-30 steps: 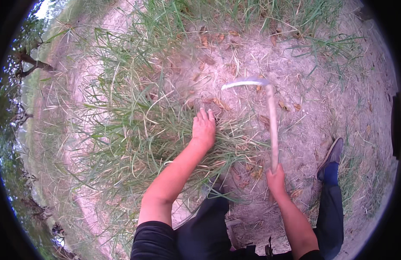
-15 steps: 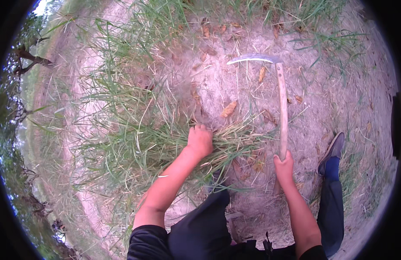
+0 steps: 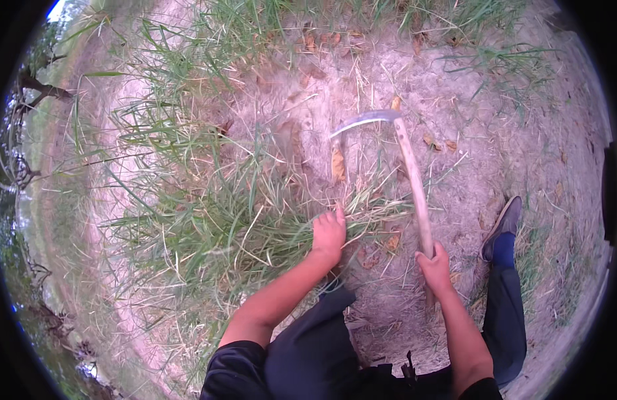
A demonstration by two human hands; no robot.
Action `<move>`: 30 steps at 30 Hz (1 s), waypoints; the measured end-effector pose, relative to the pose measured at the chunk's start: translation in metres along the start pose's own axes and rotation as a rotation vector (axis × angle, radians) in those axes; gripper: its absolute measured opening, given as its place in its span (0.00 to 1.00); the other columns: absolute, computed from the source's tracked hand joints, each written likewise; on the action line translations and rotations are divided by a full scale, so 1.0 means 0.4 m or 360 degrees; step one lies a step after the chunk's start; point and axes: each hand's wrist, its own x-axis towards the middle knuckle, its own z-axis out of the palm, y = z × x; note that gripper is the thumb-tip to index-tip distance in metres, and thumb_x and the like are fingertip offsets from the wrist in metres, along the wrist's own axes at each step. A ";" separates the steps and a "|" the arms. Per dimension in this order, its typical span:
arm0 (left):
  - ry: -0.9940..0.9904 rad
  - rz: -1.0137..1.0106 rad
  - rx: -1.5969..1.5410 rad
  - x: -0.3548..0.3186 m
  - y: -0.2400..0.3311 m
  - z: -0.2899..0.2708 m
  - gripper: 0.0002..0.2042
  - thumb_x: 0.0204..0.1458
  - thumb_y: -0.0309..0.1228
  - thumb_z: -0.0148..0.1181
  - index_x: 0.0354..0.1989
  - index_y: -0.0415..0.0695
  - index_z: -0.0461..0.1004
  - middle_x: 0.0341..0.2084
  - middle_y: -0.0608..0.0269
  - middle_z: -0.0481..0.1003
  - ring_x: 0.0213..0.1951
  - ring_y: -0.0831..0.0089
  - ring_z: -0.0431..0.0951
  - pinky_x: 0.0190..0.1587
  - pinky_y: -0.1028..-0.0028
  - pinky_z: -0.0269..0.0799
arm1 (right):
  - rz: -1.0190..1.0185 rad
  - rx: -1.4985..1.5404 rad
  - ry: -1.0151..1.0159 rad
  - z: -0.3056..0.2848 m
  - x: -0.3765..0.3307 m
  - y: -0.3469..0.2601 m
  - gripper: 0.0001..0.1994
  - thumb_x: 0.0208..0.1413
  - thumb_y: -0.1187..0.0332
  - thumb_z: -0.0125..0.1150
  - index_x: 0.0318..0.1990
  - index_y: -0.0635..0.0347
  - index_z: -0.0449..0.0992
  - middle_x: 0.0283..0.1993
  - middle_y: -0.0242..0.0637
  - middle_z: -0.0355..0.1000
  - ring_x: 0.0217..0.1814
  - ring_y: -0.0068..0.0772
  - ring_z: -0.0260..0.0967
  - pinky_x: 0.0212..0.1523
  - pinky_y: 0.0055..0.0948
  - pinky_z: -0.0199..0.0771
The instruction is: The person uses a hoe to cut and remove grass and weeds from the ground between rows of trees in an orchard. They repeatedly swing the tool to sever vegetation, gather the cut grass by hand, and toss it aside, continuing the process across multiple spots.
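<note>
My right hand [image 3: 435,268] is closed round the lower part of a sickle's long wooden handle. The sickle [image 3: 415,183] points away from me, and its curved metal blade bends left over the bare soil. My left hand [image 3: 330,235] rests closed on a thick bundle of cut-looking grass [image 3: 255,230], green with straw-coloured stalks. Long blades fan out to the left of that hand, and stalk ends stick out to its right, just short of the sickle handle. The fingers' undersides are hidden in the grass.
Dry brown leaves [image 3: 338,164] lie scattered on the pale soil. More grass [image 3: 255,33] grows at the far side. My shoe [image 3: 503,223] is on the right, and my bent knee [image 3: 315,327] is below the left hand. Trees [image 3: 35,93] show at the left rim.
My left hand has shifted right and slightly nearer with the grass. The sickle has tilted left, its blade coming lower and closer to the bundle.
</note>
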 end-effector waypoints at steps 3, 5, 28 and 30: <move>-0.0240 -0.0001 -0.0302 0.028 -0.055 -0.039 0.28 0.44 0.34 0.62 0.54 0.37 0.64 0.35 0.52 0.78 0.41 0.60 0.79 0.44 0.65 0.72 | 0.0074 0.0060 -0.0183 -0.043 0.021 -0.298 0.15 0.51 0.71 0.63 0.43 0.66 0.67 0.27 0.38 0.69 0.25 0.31 0.69 0.26 0.32 0.69; -0.0204 0.0062 -0.0386 0.032 -0.079 -0.113 0.12 0.48 0.28 0.56 0.41 0.42 0.70 0.31 0.54 0.79 0.36 0.57 0.81 0.40 0.63 0.75 | -0.0164 -0.0288 -0.0160 -0.092 0.005 -0.328 0.17 0.50 0.72 0.62 0.46 0.68 0.66 0.29 0.47 0.72 0.30 0.46 0.73 0.32 0.40 0.73; -0.0288 0.0393 -0.0390 -0.063 -0.108 -0.270 0.11 0.51 0.29 0.53 0.36 0.47 0.82 0.36 0.55 0.81 0.41 0.60 0.82 0.43 0.62 0.76 | -0.0177 -0.1169 -0.0290 -0.328 -0.501 -0.142 0.19 0.50 0.68 0.59 0.47 0.70 0.64 0.37 0.59 0.72 0.42 0.59 0.73 0.42 0.46 0.73; -0.0453 0.0521 -0.0394 -0.099 -0.099 -0.248 0.11 0.51 0.33 0.53 0.37 0.47 0.82 0.37 0.55 0.81 0.42 0.59 0.82 0.43 0.61 0.76 | 0.0142 -0.1084 -0.0231 -0.386 -0.615 -0.157 0.18 0.49 0.69 0.60 0.45 0.70 0.65 0.33 0.55 0.72 0.37 0.51 0.74 0.39 0.43 0.74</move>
